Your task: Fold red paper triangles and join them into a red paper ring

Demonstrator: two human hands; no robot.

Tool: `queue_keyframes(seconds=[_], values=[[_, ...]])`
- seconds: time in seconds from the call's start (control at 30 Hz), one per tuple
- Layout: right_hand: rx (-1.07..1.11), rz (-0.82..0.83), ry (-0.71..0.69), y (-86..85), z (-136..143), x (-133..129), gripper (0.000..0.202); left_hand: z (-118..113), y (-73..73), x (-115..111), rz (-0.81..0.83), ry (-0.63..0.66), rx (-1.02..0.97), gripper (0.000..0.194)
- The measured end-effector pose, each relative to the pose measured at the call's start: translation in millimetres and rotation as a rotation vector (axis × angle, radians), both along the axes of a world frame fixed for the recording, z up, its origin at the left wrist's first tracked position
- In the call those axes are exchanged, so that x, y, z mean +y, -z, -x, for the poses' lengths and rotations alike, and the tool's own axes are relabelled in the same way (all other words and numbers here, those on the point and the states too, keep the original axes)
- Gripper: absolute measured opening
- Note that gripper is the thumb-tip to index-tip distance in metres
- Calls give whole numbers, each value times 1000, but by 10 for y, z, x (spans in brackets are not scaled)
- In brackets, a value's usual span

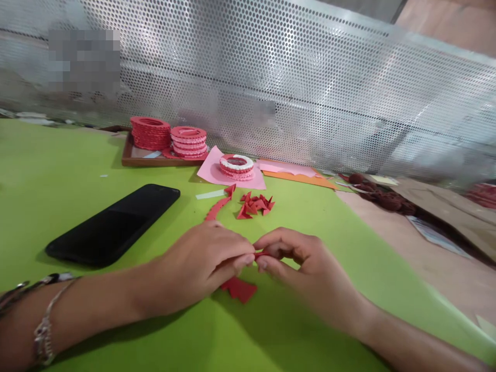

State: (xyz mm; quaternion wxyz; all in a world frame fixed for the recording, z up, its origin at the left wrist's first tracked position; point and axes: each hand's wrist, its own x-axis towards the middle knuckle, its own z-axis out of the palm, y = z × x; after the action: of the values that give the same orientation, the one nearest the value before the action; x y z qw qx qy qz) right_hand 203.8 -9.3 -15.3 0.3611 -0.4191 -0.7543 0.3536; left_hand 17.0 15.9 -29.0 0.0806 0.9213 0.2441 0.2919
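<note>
Between the fingertips of both hands is a small piece of red paper point(261, 254), mostly hidden. My left hand point(217, 256) pinches its left end, with thumb and forefinger pressed together. From the other side my right hand point(298, 258) pinches it too, thumb below and forefinger above. Under my left hand lies a cut red paper scrap point(243, 290) with a jagged edge. Beyond the hands sits a small pile of folded red paper pieces point(256, 204). A curved red paper strip point(217, 207) runs out from behind my left hand.
A black phone point(116, 222) lies at left. Behind, a brown tray point(163, 162) holds stacked red rings point(150, 134) and pink-and-red rings point(188, 142). More rings point(237, 168) rest on pink paper point(209, 164). A perforated metal panel point(248, 67) borders the green table point(186, 341).
</note>
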Motion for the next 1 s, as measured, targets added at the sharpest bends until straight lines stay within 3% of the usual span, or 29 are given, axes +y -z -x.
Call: queue_keyframes(seconds=[0.1,0.23,0.37,0.5,0.6,0.67,0.77,0.87,1.0], values=[[-31,4,-5,-25,-9,-16,9,11,-19,-3,-22,-13,-24,31],[-140,-121,-20,-29,-25,-46,19,17,-58,3,-79,13,0,34],[-108,-134,-60,2,-14,-59,15,19,-69,-1,-81,20,13,38],[-144,-119,-61,8,-25,-9,10,28,-55,21,-7,28,50,40],[-230,-283,-21,-28,-78,69,8,39,-66,58,114,32,129,32],[-233,-344,33,-58,-115,112,9,45,-84,77,186,57,210,41],[-198,-287,80,-85,-138,126,11,53,-104,97,229,108,301,25],[-171,-255,38,-95,-128,93,7,67,-114,109,226,119,294,15],[-216,-503,35,-140,-125,25,6,100,-151,82,255,72,204,13]])
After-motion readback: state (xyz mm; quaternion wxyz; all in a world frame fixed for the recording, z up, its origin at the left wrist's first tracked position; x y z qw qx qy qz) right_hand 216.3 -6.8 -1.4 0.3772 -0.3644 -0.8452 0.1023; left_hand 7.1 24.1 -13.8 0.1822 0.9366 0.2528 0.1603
